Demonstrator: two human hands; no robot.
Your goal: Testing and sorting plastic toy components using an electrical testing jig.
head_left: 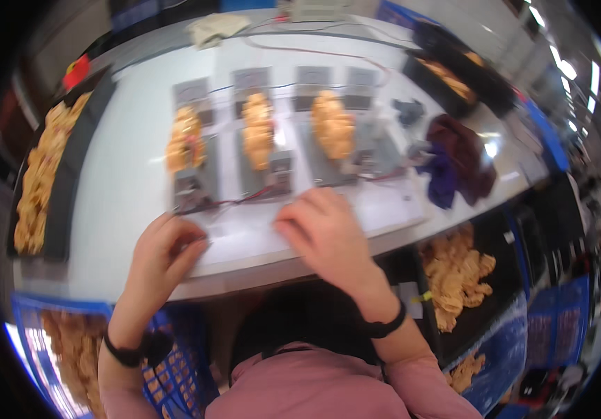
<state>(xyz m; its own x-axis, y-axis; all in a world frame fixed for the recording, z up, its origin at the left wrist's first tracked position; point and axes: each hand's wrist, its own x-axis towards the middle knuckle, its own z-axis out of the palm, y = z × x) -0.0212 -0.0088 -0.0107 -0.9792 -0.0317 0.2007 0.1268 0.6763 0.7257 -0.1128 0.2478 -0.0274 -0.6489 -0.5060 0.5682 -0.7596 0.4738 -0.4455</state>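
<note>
My left hand (163, 255) hovers over the front edge of the white table, fingers loosely curled, a gap between thumb and forefinger. Nothing shows in it. My right hand (325, 234) reaches over the table just below the right-hand fixture, its fingers bent forward and thumb apart, also with nothing visible in it. Three bumpy tan-yellow bundles lie on grey fixtures in a row: a left bundle (185, 140), a middle bundle (258, 131) and a right bundle (332, 126). Small grey blocks, such as the left block (192, 190), stand at their near ends. Blur hides finer detail.
A long black tray (94, 133) of similar yellow pieces stands at the left. Dark trays (447, 84) sit at the back right, near purple and brown cloths (454, 160). Thin cables run between fixtures. Below the table are blue crates (175, 377) and a dark bin holding yellow pieces (457, 276).
</note>
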